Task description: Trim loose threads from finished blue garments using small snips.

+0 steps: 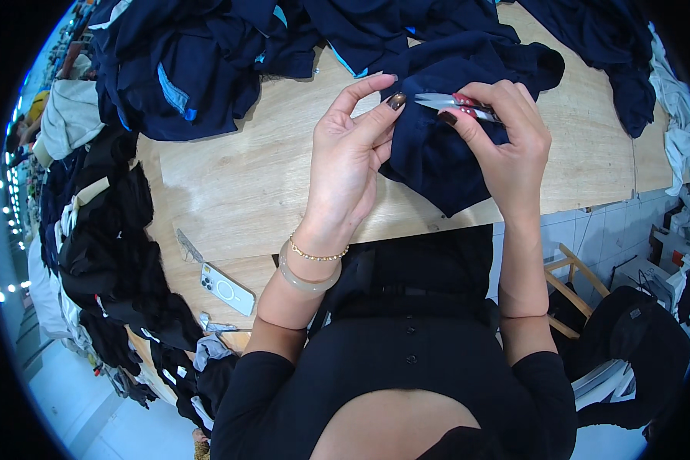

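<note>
A dark navy garment [445,169] lies bunched on the wooden table in front of me. My right hand [510,138] is closed around small thread snips [437,102] with red-and-white handles, and their blades point left over the cloth. At the garment's left edge, my left hand [349,138] has its lower fingers curled against the fabric. Its thumb and index tips are close together, just left of the blades. Whether a thread runs between those tips is too fine to see.
More navy garments [184,69] with light-blue trim are heaped along the table's far side. Black garments [115,230] hang over the left edge. A phone [228,289] lies on the wooden table [238,176] beside my left forearm. A wooden frame [571,284] stands at lower right.
</note>
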Demonstrator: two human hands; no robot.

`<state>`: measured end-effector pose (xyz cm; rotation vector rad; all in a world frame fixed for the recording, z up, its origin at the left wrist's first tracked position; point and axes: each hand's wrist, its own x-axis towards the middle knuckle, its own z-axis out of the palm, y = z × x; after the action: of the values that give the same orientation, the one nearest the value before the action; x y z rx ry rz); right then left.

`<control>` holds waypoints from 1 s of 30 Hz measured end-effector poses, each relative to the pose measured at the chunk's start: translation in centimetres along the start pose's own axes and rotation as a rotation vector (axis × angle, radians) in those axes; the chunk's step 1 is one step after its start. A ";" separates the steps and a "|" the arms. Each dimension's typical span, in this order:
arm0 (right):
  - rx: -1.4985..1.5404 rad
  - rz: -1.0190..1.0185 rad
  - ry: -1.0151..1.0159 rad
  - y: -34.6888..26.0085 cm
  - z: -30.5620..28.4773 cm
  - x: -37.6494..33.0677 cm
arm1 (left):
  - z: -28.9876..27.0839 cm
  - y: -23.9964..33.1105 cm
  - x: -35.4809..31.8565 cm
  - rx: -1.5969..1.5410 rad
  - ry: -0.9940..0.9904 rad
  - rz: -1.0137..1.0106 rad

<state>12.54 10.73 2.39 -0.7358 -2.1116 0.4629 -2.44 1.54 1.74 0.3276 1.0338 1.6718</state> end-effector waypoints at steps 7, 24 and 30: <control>0.458 0.416 0.228 3.4 -1.5 -0.3 | -4.5 1.2 2.3 -0.145 0.087 0.110; 0.631 1.035 -0.090 9.2 -0.8 -3.8 | -9.9 -0.4 5.4 -0.510 0.287 0.021; 1.113 1.257 -0.230 9.3 2.0 -2.4 | -9.9 -0.9 5.0 -0.428 0.260 -0.042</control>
<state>15.22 16.10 -5.37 -1.2038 -0.9497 2.1908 -10.37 1.42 -6.08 -0.1951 0.8301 1.8765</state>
